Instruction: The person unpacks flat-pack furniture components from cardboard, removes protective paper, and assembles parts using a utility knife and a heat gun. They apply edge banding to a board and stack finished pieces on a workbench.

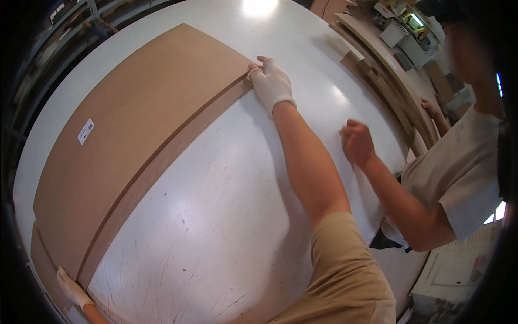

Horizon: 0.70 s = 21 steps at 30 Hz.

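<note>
Long Brown Panel (135, 119) Lies Slantwise on a Pale Surface (210, 216)

A large brown panel with a small white label (86, 132) lies flat on the left of the scuffed surface, its long axis slanting from near left to far right. Beneath it, a second panel (154, 168) shows as a strip along the right-hand long edge, the two edges running close but not flush.

That long edge runs between the worker's gloved hands. The left hand (74, 289) is at the near end, its fingers against the corner; the right hand (272, 83), arm outstretched, meets the far right corner with bent fingers. Each is nearest its own end, with most of the panel lying to the left of the line between them. Whether either hand truly grips, or only presses the edge, cannot be told.

At right, a co-worker (453, 167) stands with one blurred, curled hand (358, 143) near the worker's right forearm; beyond, stacked boards (386, 92) line the surface's far right side.
</note>
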Each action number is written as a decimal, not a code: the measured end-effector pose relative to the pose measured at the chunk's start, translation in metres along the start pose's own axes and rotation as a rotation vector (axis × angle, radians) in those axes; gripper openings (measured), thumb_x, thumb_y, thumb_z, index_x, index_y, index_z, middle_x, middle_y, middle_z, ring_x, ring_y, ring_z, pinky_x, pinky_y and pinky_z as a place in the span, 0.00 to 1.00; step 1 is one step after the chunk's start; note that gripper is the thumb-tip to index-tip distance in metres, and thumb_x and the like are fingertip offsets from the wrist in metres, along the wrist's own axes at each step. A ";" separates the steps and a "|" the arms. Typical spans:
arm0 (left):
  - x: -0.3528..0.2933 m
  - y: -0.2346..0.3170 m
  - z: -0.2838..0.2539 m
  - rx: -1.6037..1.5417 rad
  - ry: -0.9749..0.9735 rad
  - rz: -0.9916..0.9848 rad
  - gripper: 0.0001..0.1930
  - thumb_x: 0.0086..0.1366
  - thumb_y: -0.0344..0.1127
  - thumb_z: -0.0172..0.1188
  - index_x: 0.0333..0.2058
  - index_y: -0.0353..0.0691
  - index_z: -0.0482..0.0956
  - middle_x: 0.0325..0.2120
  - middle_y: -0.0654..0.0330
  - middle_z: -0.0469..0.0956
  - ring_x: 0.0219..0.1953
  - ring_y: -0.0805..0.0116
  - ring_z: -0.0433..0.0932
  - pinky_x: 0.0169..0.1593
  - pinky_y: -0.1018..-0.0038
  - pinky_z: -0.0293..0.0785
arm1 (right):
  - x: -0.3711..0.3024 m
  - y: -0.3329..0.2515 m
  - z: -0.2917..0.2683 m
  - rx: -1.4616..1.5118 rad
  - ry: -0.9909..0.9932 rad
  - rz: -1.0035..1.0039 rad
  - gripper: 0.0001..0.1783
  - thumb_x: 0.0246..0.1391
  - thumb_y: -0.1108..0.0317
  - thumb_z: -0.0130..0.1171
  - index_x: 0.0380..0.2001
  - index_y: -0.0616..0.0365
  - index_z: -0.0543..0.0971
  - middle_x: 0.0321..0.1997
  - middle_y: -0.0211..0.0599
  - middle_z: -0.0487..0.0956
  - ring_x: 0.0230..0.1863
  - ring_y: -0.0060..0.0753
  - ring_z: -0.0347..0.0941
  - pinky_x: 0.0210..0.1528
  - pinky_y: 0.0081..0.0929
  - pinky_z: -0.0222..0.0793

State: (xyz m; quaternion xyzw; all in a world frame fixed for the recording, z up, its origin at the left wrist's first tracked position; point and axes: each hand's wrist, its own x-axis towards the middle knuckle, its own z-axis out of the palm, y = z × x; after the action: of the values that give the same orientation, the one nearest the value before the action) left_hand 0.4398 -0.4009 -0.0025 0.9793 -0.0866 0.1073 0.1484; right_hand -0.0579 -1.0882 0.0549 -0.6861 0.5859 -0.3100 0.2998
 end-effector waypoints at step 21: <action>0.006 0.004 0.000 -0.052 -0.025 0.013 0.36 0.80 0.62 0.44 0.68 0.34 0.72 0.70 0.45 0.71 0.70 0.47 0.70 0.73 0.61 0.63 | 0.005 0.006 0.001 0.147 0.030 0.103 0.23 0.67 0.62 0.51 0.61 0.54 0.80 0.53 0.41 0.85 0.53 0.32 0.81 0.57 0.32 0.75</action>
State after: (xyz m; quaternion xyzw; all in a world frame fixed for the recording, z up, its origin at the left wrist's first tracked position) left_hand 0.4451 -0.4054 -0.0001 0.9758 -0.0975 0.0936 0.1718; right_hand -0.0600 -1.0937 0.0503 -0.6267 0.6003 -0.3465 0.3562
